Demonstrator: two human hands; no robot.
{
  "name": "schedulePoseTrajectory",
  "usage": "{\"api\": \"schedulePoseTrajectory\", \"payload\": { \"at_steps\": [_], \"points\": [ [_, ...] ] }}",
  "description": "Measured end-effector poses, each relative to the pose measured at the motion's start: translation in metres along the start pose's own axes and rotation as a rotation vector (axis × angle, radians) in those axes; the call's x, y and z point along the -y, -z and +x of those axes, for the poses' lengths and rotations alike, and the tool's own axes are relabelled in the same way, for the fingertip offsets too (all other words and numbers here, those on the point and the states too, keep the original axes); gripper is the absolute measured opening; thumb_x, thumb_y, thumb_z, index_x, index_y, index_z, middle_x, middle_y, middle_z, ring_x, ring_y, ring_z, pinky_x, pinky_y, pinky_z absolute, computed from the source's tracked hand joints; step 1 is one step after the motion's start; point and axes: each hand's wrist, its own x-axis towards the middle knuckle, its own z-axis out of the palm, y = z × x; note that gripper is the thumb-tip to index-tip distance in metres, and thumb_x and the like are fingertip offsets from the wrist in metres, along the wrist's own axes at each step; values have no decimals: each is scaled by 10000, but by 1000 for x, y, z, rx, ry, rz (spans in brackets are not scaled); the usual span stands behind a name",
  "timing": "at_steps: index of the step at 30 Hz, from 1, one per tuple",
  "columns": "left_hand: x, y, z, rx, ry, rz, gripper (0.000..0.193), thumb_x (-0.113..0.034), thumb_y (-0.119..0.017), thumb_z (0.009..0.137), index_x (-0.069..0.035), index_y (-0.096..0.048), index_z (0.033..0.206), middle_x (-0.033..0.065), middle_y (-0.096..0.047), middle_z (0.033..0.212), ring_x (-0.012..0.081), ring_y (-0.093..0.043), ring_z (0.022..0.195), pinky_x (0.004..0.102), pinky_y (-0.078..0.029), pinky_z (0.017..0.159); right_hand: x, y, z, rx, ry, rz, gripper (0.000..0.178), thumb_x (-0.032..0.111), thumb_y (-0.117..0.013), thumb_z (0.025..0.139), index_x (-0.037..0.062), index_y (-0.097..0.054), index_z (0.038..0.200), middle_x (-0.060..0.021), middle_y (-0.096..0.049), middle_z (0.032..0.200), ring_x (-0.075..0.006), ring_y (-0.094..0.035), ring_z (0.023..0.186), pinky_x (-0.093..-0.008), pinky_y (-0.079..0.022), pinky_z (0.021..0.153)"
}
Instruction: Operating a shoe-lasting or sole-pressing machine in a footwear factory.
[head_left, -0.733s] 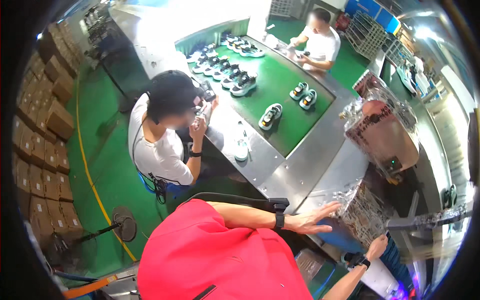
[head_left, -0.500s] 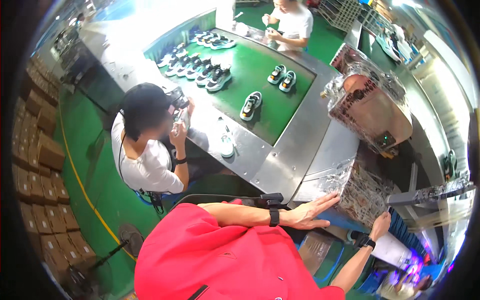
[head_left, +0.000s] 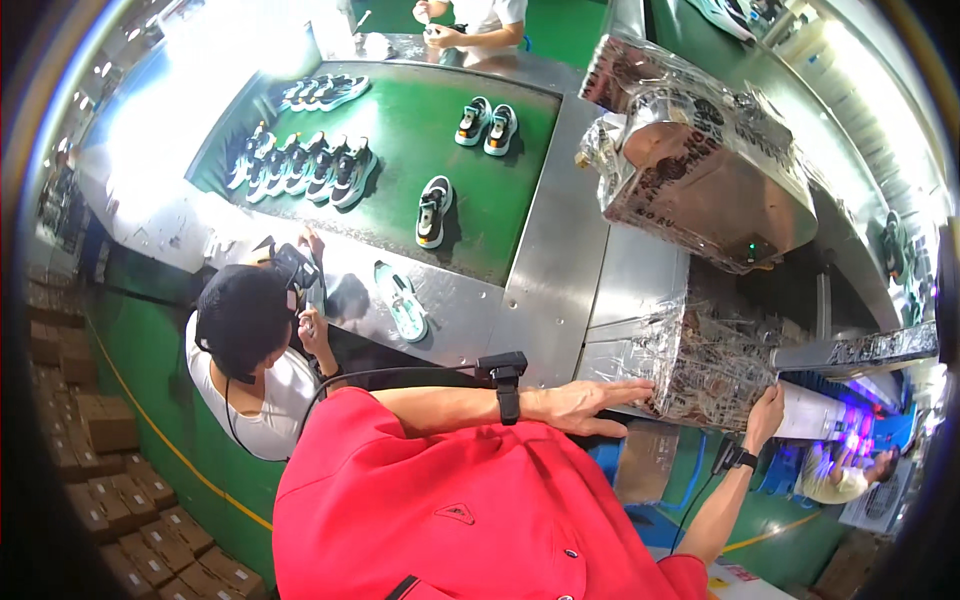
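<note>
Clearly, both hands are at the wrapped box (head_left: 715, 375), which is at the near end of the metal counter (head_left: 548, 290). The left hand (head_left: 588, 405) is flat and wide, thumb apart, its fingertips at the box's left edge. The right hand (head_left: 766, 415) is at the box's lower right corner, fingers bent toward it; whether it grips cannot be told. Beyond the box is a machine (head_left: 700, 190), partly covered in clear film. Shoes (head_left: 315, 168) stand on the green belt (head_left: 410, 120) to the left, and a pale shoe (head_left: 402, 302) lies on the counter beside it. One co-worker (head_left: 240, 330) is at the left; another (head_left: 492, 20) is at the belt's far side.
</note>
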Motion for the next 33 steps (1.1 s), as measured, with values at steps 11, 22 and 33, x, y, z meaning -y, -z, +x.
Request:
{"api": "schedulePoseTrajectory", "payload": {
  "at_steps": [11, 22, 33],
  "points": [
    [-52, 132, 7, -294, 267, 83, 577, -320, -657, 901, 16, -497, 1341, 212, -601, 1249, 285, -589, 1149, 376, -450, 976, 7, -1, -2, 77, -34, 5, 457, 310, -389, 989, 6, -553, 1288, -244, -613, 1193, -418, -579, 1070, -462, -460, 879],
    [-247, 224, 38, -269, 227, 893, 710, -454, -655, 872, -74, -421, 1424, 153, -452, 1439, 305, -470, 1286, 439, -366, 1073, 0, -6, -10, 30, -4, -53, 442, 311, -364, 999, 50, -528, 1317, -212, -631, 1180, -399, -620, 993, -483, -493, 813],
    [-109, 160, -16, -248, 286, 393, 670, -304, -639, 914, -25, -338, 1443, 222, -333, 1486, 359, -382, 1351, 412, -350, 1094, 10, 5, -6, 111, -101, 18, 493, 360, -339, 1004, 44, -514, 1341, -192, -574, 1293, -400, -547, 1141, -454, -438, 934]
  ]
}}
